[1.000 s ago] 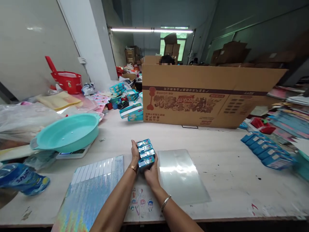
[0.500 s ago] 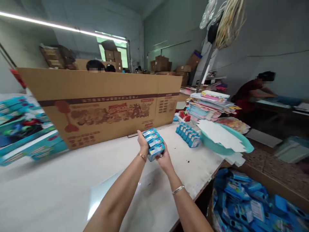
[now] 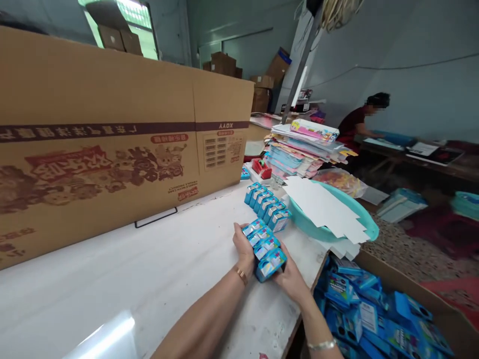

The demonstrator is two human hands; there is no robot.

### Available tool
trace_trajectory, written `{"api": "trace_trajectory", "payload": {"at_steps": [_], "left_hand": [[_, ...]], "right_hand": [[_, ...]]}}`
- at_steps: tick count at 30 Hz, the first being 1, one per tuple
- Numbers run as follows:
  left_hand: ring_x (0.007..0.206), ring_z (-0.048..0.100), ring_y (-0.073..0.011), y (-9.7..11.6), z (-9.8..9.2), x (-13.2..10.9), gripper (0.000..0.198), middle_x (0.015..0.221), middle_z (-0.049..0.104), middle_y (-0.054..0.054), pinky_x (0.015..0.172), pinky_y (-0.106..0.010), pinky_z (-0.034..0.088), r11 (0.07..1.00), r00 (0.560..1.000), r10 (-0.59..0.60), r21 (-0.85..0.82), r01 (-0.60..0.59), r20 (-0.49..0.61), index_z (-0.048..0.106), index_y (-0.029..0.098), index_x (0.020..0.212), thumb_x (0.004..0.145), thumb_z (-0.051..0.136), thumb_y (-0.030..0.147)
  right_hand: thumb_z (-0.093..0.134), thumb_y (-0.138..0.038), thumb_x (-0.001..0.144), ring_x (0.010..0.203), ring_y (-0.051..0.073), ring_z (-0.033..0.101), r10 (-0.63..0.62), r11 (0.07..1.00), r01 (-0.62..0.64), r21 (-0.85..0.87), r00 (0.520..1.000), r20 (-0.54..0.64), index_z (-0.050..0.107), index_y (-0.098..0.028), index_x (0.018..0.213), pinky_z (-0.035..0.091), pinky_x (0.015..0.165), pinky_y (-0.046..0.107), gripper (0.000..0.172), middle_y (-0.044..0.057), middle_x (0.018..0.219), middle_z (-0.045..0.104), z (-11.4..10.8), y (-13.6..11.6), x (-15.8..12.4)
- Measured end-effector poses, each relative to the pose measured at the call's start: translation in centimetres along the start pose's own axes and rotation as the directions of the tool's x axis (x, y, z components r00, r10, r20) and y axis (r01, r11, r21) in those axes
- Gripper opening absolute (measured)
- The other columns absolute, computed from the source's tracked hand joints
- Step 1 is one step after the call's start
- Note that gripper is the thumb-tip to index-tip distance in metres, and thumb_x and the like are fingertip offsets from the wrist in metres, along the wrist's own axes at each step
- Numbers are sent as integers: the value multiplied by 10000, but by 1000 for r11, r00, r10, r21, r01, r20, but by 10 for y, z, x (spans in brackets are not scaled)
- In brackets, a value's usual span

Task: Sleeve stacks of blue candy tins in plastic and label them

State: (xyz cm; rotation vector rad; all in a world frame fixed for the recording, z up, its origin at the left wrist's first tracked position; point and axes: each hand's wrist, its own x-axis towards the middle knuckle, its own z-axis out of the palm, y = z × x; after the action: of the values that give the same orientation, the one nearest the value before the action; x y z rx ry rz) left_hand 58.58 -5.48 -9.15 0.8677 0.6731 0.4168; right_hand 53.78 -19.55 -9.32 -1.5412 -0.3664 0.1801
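Observation:
A row of several small blue boxes (image 3: 265,245) is squeezed between my two hands, low over the white table. My left hand (image 3: 244,247) presses on the row's left side, its wrist wearing a bracelet. On the right side, my right hand (image 3: 291,273) grips the near end, with some fingers hidden behind the boxes. Just beyond stands another row of blue boxes (image 3: 266,205), lined up on the table; whether the held row touches it I cannot tell.
A large cardboard carton (image 3: 149,149) walls off the table's far left. White card sheets lie over a turquoise basin (image 3: 368,219). Stacked papers (image 3: 295,154) and a red tape dispenser (image 3: 262,168) stand behind. A carton of blue boxes (image 3: 359,309) sits below right. Another person (image 3: 359,122) bends over a table.
My view has turned right. Both hands have carried the held boxes toward the standing row, and they are now right beside it.

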Motion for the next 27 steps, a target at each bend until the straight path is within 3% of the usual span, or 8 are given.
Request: {"api": "trace_trajectory", "payload": {"at_steps": [4,10,13,18,21,25,26,27], "left_hand": [[780,661,-253,-32,25,-28,547,752,665,-79,763,-369,495,991,995,15,129,-28,101,636,213,740,774,540,750],[1125,583,-294,-52,59,-38,371,1066,647,-139,1015,-398,427,916,985,146,364,-169,91,568,204,901,835,600,568],[1352,433,-328,-49,60,-38,452,1333,520,-221,1121,-404,332,881,982,190,437,-180,21,528,178,1088,779,709,453],[1349,468,-354,-31,59,-43,595,1409,495,-247,1086,-401,382,910,995,-49,414,11,82,514,159,1190,721,763,426],[1340,479,-379,-5,27,-69,666,1412,502,-262,1047,-429,419,908,996,-85,414,61,41,535,155,1209,671,804,440],[1190,596,-329,60,-82,-139,578,1263,627,-196,936,-401,498,920,984,-59,393,-11,165,625,209,1179,711,787,508],[1134,621,-308,78,-115,-163,540,1204,655,-173,924,-392,505,913,982,-5,402,-73,191,650,229,1166,732,772,526],[1069,641,-289,96,-149,-188,501,1143,676,-154,906,-388,511,895,980,62,424,-138,189,669,245,1153,753,757,533]], "right_hand": [[697,-255,681,1235,277,586,5,997,-15,-78,991,-132,506,-224,1378,437,1089,457,723,106,1311,641,-42,8,-27],[636,-287,603,1173,299,614,25,984,-66,-168,972,-234,590,-190,1230,424,1083,493,636,100,1228,680,-103,17,-3],[616,-307,603,1147,302,622,-1,959,-82,-271,956,-292,588,-184,1208,420,1075,511,618,112,1226,671,-111,29,9],[578,-296,608,1161,340,594,-102,913,-123,-389,854,-510,616,-171,1153,408,1070,553,561,140,1160,675,-103,45,14],[552,-328,684,1171,329,600,-90,952,-124,-278,757,-647,524,-122,1300,443,1048,543,650,172,1222,638,-96,39,-9],[527,-450,876,1247,368,560,-82,965,-123,-231,694,-715,428,-118,1412,460,1044,574,638,207,1299,563,-70,33,-75],[505,-480,920,1255,364,551,-82,951,-133,-280,762,-642,424,-190,1430,477,1027,581,592,183,1312,556,-60,34,-87],[534,-499,931,1257,339,545,-55,934,-105,-341,902,-429,446,-273,1426,515,988,543,551,147,1332,555,-46,36,-92]]}}
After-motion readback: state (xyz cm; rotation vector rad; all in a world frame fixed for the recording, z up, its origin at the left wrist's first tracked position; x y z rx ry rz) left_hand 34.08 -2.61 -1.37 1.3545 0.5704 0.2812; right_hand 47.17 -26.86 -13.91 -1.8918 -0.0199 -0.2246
